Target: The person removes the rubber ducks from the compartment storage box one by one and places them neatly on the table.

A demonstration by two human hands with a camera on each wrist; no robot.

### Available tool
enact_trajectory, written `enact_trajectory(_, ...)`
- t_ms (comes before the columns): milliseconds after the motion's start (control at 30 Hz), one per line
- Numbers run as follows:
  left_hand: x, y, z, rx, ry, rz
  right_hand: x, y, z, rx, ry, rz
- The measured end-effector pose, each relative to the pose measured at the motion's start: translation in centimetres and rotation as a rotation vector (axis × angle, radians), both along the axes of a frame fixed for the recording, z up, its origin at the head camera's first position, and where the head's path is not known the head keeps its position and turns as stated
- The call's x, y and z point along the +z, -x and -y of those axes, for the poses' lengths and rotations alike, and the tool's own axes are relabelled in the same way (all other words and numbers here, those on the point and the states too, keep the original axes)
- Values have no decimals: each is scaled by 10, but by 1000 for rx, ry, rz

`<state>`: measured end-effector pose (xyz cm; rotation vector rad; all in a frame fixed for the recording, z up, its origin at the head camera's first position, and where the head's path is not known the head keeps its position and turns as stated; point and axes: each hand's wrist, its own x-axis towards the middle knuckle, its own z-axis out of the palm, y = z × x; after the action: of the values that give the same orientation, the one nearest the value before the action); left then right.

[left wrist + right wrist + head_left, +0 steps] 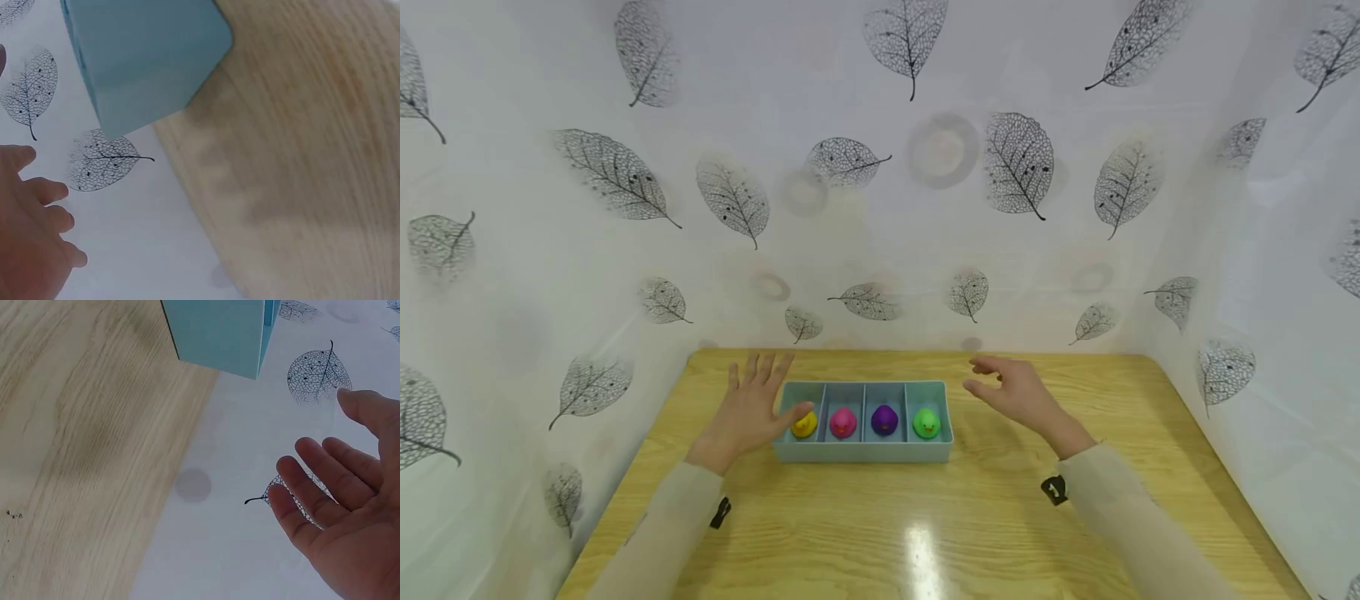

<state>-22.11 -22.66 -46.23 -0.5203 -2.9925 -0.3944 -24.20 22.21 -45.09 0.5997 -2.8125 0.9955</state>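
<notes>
A light blue tray [861, 452] with several compartments sits on the table, one small toy duck in each. From left to right they are a yellow duck [805, 426], a pink duck [842, 422], a purple duck [884, 420] and a green duck [927, 423]. My left hand [747, 417] is at the tray's left end, fingers spread, its thumb partly covering the yellow duck from the head view. Off the tray's right end, my right hand [1018, 397] holds nothing, with its fingers loosely bent. In the right wrist view its palm [356, 550] faces the tray's end.
The wooden table [850, 533] extends in front of the tray and to both sides. A white curtain [865, 233] printed with dark leaves surrounds the back and sides. Each sleeve has a dark strap piece [1055, 490] near the wrist.
</notes>
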Motion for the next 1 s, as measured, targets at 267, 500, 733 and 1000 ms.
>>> enact_trajectory(267, -17, -5, 5, -12, -27, 17, -12, -3, 13, 58, 54, 78)
enact_trajectory(500, -31, -6, 8, -14, -2, 15, -19, -4, 24, 112, 40, 63)
enact_trajectory(733, -41, -6, 10, -4, 11, 13, -25, -6, 31, 144, 38, 76)
enact_trajectory(1000, -44, -7, 17, 6, -4, 38, -29, -8, 38, 164, 33, 139)
